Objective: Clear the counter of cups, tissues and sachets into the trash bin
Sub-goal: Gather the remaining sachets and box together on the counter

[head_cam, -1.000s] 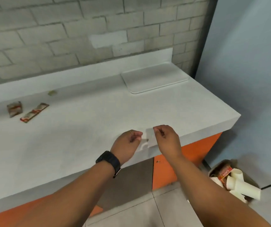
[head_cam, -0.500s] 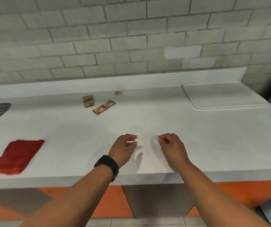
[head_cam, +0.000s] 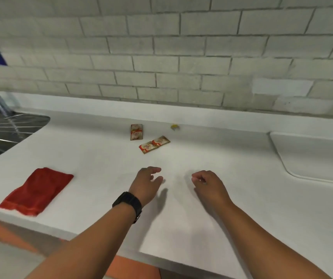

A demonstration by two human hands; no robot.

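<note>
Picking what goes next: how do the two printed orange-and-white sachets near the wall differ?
The single sachet lies farther back, long side running toward the wall; the double sachet strip lies nearer the hands, longer and slanted. Both lie flat on the white counter, untouched, with the same print.

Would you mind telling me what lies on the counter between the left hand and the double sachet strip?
Nothing: the head view shows only bare white counter between the left hand and the double sachet strip.

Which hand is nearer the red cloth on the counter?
Left. The left hand hovers to the right of the red cloth, empty; the right hand is farther right, beyond the left hand.
</note>
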